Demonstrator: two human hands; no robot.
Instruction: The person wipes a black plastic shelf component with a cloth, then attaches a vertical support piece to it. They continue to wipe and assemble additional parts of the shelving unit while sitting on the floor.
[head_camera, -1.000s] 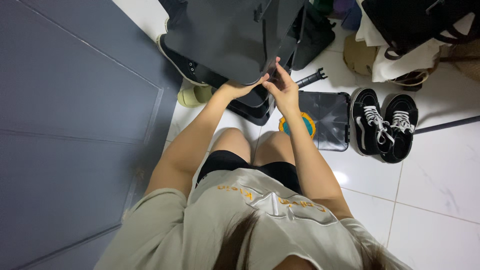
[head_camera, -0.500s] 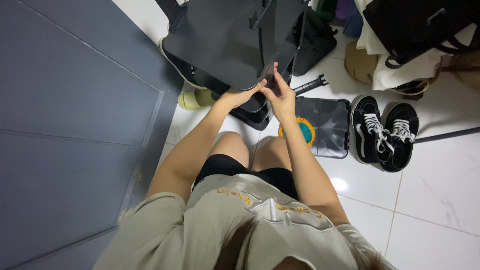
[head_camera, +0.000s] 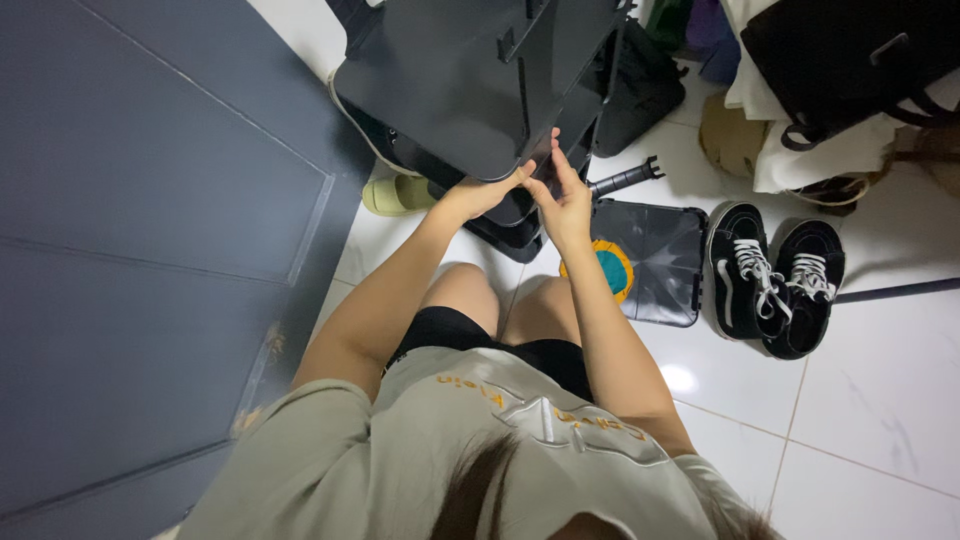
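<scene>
Black plastic shelf panel (head_camera: 450, 90), held up over my knees, is pinched at its near rounded edge by my left hand (head_camera: 478, 192) from below and my right hand (head_camera: 566, 200), fingers closed on the rim beside an upright divider. My judgement: keep both grips close to that joint and press squarely, so the panel does not twist. Just beyond lie a flat dark panel (head_camera: 660, 262), a black post (head_camera: 625, 178), black sneakers (head_camera: 775, 275) and a green slipper (head_camera: 397, 195) on the white tile floor (head_camera: 880, 380).

Sticker (head_camera: 607, 268): round, teal centre, orange-yellow rim; on the dark flat panel (head_camera: 655, 262) lying on the floor, just beside the person's right forearm.
Packages, signs, screens: none visible.
</scene>
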